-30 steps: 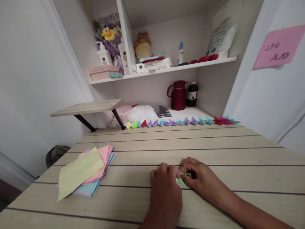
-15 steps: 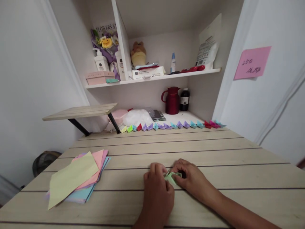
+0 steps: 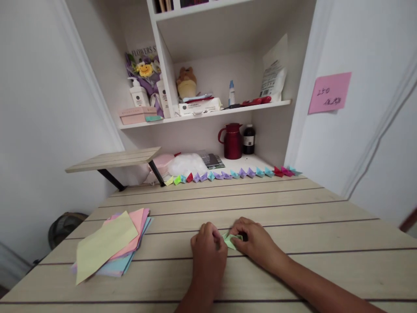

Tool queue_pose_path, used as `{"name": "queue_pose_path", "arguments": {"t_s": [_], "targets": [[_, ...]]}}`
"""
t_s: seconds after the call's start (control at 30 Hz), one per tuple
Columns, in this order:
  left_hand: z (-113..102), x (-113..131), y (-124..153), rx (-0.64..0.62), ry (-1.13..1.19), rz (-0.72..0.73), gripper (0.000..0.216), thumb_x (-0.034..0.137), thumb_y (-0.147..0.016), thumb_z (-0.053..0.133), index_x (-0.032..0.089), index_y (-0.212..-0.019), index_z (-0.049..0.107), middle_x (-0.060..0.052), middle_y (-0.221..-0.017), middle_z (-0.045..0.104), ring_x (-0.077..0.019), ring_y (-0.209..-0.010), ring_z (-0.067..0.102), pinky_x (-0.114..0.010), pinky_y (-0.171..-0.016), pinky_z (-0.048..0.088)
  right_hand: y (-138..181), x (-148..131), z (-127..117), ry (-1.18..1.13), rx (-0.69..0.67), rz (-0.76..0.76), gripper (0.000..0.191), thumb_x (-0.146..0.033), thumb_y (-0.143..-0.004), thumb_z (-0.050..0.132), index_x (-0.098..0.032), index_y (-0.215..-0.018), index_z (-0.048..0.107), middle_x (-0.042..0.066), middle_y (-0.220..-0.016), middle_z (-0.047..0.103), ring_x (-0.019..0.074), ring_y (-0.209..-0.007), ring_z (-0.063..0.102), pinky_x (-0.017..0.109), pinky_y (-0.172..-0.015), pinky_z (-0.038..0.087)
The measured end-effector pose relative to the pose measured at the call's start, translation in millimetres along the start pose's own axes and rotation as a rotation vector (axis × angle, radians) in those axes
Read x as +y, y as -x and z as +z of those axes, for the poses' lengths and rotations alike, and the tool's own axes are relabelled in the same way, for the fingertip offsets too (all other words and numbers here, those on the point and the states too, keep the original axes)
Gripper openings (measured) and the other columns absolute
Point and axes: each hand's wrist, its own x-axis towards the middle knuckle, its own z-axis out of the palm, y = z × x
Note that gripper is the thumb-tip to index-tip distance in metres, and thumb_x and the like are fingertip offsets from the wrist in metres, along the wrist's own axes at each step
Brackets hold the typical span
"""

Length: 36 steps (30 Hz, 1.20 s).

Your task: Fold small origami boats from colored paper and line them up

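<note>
A small piece of folded light-green paper lies between my two hands, low over the wooden tabletop. My right hand pinches its right side with thumb and forefinger. From the other side, my left hand has its fingers curled and pressed together at the paper's left edge; the exact fingertip contact is partly hidden. Along the back of the table runs a row of several small folded paper boats, among them a purple boat and a red boat.
A loose stack of coloured paper sheets lies to the left, a yellow one on top. Behind it stands a small raised wooden shelf on black legs. A dark red jug and a dark bottle stand in the back cabinet.
The view has shifted, showing more of the upper cabinet. Both hands stay at the green paper, and my left hand's fingers have shifted slightly at its left edge.
</note>
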Motion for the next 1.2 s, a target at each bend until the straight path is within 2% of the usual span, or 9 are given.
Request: {"name": "queue_pose_path", "arguments": {"t_s": [0.17, 0.27, 0.47, 0.6, 0.73, 0.9, 1.0, 1.2], "targets": [[-1.5, -1.6, -0.1, 0.000, 0.049, -0.011, 0.018, 0.004, -0.074, 0.051, 0.022, -0.077, 0.049, 0.002, -0.084, 0.057, -0.0148, -0.075, 0.059, -0.032, -0.080, 0.040, 0.8, 0.1, -1.9, -0.001, -0.017, -0.023, 0.011, -0.021, -0.075, 0.058, -0.023, -0.075, 0.068, 0.002, -0.085, 0.067, 0.0204, -0.085, 0.061, 0.031, -0.075, 0.042], [-3.3, -0.7, 0.7, -0.032, 0.054, 0.024, 0.028, 0.002, -0.072, 0.050, 0.023, -0.089, 0.058, 0.001, -0.094, 0.058, -0.0132, -0.076, 0.059, -0.032, -0.082, 0.040, 1.6, 1.0, -2.5, 0.007, -0.025, -0.030, 0.011, -0.021, -0.076, 0.058, -0.024, -0.077, 0.068, 0.002, -0.085, 0.066, 0.0206, -0.085, 0.060, 0.031, -0.075, 0.042], [-6.8, 2.4, 2.4, -0.094, 0.000, 0.063, 0.031, 0.005, -0.078, 0.049, 0.027, -0.089, 0.068, -0.001, -0.102, 0.058, -0.0170, -0.093, 0.059, -0.035, -0.088, 0.038, 1.9, 3.6, -0.8, 0.008, -0.033, -0.037, 0.010, -0.020, -0.076, 0.057, -0.023, -0.076, 0.066, 0.001, -0.085, 0.065, 0.0195, -0.082, 0.059, 0.031, -0.075, 0.040], [-5.6, 3.6, 5.1, -0.098, -0.020, 0.092, 0.028, 0.010, -0.080, 0.050, 0.029, -0.092, 0.067, -0.001, -0.101, 0.059, -0.0190, -0.099, 0.057, -0.036, -0.088, 0.037, 2.2, 4.0, -0.7, 0.003, -0.030, -0.034, 0.009, -0.018, -0.076, 0.057, -0.023, -0.078, 0.065, 0.001, -0.085, 0.065, 0.0204, -0.087, 0.059, 0.032, -0.077, 0.040], [-1.5, 4.9, 7.4, -0.105, -0.070, 0.108, 0.027, 0.012, -0.074, 0.056, 0.027, -0.096, 0.064, -0.002, -0.101, 0.060, -0.0213, -0.102, 0.055, -0.039, -0.090, 0.034, 2.5, 3.8, -1.6, -0.006, -0.040, -0.026, 0.010, -0.016, -0.075, 0.057, -0.023, -0.077, 0.065, 0.002, -0.085, 0.065, 0.0201, -0.087, 0.059, 0.032, -0.078, 0.040], [0.4, 6.2, 7.0, -0.086, -0.156, 0.043, 0.018, 0.012, -0.070, 0.056, 0.020, -0.085, 0.060, -0.003, -0.095, 0.059, -0.0234, -0.096, 0.053, -0.042, -0.089, 0.033, 3.2, 1.1, -2.0, -0.001, -0.038, -0.014, 0.016, -0.013, -0.071, 0.056, -0.023, -0.077, 0.066, 0.002, -0.086, 0.065, 0.0203, -0.088, 0.059, 0.032, -0.079, 0.039], [-1.4, 6.0, 6.3, -0.094, -0.115, 0.047, 0.019, 0.009, -0.069, 0.054, 0.021, -0.083, 0.058, -0.003, -0.093, 0.059, -0.0223, -0.095, 0.053, -0.041, -0.089, 0.033, 3.9, -0.5, -2.0, 0.016, -0.036, -0.013, 0.019, -0.011, -0.070, 0.055, -0.024, -0.078, 0.066, 0.001, -0.087, 0.065, 0.0205, -0.089, 0.059, 0.032, -0.080, 0.038], [-4.7, 6.0, 5.6, -0.064, 0.043, 0.072, 0.032, 0.006, -0.069, 0.054, 0.023, -0.096, 0.053, -0.002, -0.103, 0.057, -0.0198, -0.101, 0.053, -0.037, -0.091, 0.033, 5.6, -0.8, -1.8, 0.069, -0.045, -0.026, 0.021, -0.013, -0.073, 0.054, -0.025, -0.085, 0.066, 0.001, -0.092, 0.065, 0.0216, -0.093, 0.058, 0.035, -0.082, 0.036]]}}
